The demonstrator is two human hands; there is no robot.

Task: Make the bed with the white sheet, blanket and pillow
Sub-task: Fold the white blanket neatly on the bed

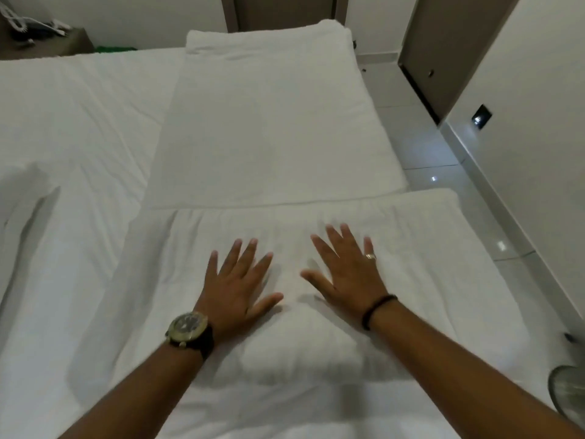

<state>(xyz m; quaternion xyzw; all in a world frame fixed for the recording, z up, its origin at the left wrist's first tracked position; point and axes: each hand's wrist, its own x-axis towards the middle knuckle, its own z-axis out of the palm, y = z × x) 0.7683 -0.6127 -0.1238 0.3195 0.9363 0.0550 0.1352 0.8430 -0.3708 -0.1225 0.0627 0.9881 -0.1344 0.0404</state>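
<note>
white puffy pillow [304, 359] under flat, spread left hand [235, 288] and right hand [346, 274], nothing gripped

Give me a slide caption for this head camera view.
Left hand and right hand press flat, fingers spread, on plump white pillow atop white-sheeted bed.

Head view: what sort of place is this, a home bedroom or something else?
Probably a hotel room: all-white bedding with a folded white blanket laid along the bed, glossy white tiled floor, and a corded telephone on the brown bedside table.
</note>
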